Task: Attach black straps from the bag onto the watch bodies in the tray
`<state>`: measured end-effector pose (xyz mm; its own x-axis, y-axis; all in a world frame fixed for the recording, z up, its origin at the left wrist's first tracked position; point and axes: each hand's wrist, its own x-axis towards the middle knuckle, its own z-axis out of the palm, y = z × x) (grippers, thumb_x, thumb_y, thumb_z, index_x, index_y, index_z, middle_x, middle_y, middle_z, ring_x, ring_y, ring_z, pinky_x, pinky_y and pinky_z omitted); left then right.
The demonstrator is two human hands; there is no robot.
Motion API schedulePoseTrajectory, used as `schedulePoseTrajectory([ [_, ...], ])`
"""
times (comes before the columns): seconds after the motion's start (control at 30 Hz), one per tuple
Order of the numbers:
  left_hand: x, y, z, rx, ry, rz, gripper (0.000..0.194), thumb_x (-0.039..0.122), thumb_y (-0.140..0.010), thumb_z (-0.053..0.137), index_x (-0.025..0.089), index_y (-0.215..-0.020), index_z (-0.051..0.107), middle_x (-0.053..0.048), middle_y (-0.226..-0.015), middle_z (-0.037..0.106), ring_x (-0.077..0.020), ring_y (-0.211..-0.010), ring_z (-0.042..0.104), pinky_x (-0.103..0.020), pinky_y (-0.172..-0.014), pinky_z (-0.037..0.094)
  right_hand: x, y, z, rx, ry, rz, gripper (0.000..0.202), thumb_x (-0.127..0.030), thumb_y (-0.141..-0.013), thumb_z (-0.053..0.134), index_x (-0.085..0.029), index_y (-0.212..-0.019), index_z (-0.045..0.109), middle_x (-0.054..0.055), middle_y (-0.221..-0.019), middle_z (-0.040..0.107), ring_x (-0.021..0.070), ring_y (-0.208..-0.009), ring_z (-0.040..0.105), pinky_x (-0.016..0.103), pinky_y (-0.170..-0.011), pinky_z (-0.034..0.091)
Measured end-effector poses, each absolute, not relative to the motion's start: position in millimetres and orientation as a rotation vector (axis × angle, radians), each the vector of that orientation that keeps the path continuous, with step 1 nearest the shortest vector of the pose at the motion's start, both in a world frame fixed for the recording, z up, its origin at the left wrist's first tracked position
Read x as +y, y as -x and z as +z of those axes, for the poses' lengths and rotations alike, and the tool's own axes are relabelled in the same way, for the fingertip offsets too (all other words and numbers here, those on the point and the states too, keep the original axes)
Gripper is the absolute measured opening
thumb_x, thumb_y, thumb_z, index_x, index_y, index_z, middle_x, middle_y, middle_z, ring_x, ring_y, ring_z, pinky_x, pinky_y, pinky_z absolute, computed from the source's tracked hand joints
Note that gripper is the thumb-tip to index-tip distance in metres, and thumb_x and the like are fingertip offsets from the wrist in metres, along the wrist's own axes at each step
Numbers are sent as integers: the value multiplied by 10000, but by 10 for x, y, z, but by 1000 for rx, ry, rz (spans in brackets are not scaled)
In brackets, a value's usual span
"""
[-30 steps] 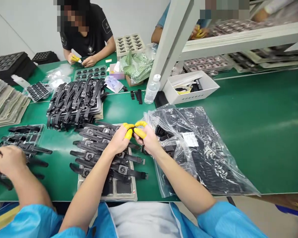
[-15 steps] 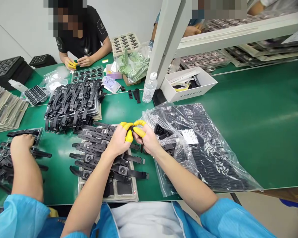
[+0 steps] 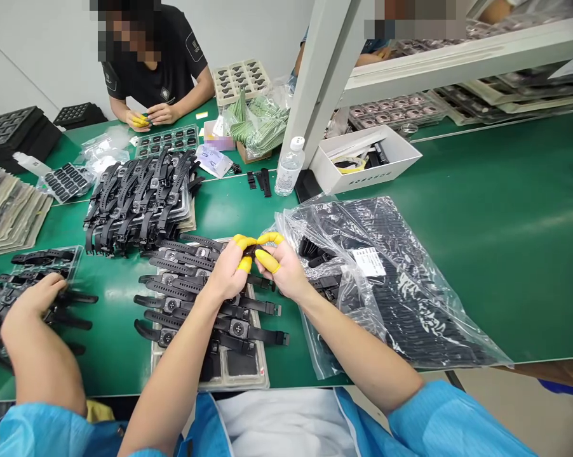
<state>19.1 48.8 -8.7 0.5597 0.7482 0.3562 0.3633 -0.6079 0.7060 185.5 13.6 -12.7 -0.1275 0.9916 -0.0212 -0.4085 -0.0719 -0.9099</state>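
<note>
My left fingers and right fingers are pinched closed on one small dark piece, which lies directly between them, equally near to both. Its long axis is covered, so I cannot tell it.

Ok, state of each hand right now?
Left hand: closed, holding a small black part, its shape mostly hidden, in yellow-covered fingertips.
Right hand: closed, pinching that same part.

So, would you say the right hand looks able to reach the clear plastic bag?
Probably yes: the right hand is beside the clear plastic bag with nothing visible between, though it and the left hand hold a small black piece.
</note>
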Motion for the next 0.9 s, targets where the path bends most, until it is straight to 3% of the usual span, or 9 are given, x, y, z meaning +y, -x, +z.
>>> schedulePoseTrajectory([
  [0.17, 473, -234, -77, 943, -2001, 990, 319, 214, -977, 536, 198, -1286, 613, -98, -1183, 702, -227, -1082, 683, -389, -971, 566, 144, -1875, -163, -910, 834, 1498, 466, -573, -882, 729, -267, -1099, 453, -101, -612, 553, 88, -431, 382, 216, -427, 272],
  [0.27, 483, -266, -56, 966, -1864, 1120, 199, 328, -967, 669, 196, -1117, 672, -78, -1069, 720, -200, -971, 695, -339, -882, 575, 143, -1897, -152, -852, 802, 1622, 441, -611, -896, 694, -256, -1045, 481, -94, -621, 505, 94, -446, 416, 221, -430, 300],
  [0.47, 580, -240, -8, 996, -1315, 1439, 454, 601, -870, 777, 217, -1047, 610, -85, -1082, 769, -191, -887, 744, -298, -749, 604, 115, -1936, -80, -866, 793, 2042, 427, -626, -925, 644, -217, -922, 520, -97, -604, 375, 59, -418, 264, 200, -394, 158],
  [0.63, 684, -127, 95, 1074, -1010, 1642, 523, 578, -818, 833, 237, -1013, 489, -99, -1162, 783, -164, -708, 756, -288, -652, 612, 143, -1981, -101, -974, 902, 2048, 337, -534, -954, 638, -224, -937, 509, -106, -606, 360, 44, -426, 189, 178, -403, 92],
  [0.9, 671, -178, 177, 1158, -976, 1720, 532, 531, -828, 821, 245, -1029, 420, -116, -1198, 778, -171, -666, 767, -275, -572, 609, 154, -2037, -26, -1025, 960, 1976, 331, -511, -921, 675, -241, -906, 483, -118, -592, 295, 56, -440, 173, 177, -403, 91],
])
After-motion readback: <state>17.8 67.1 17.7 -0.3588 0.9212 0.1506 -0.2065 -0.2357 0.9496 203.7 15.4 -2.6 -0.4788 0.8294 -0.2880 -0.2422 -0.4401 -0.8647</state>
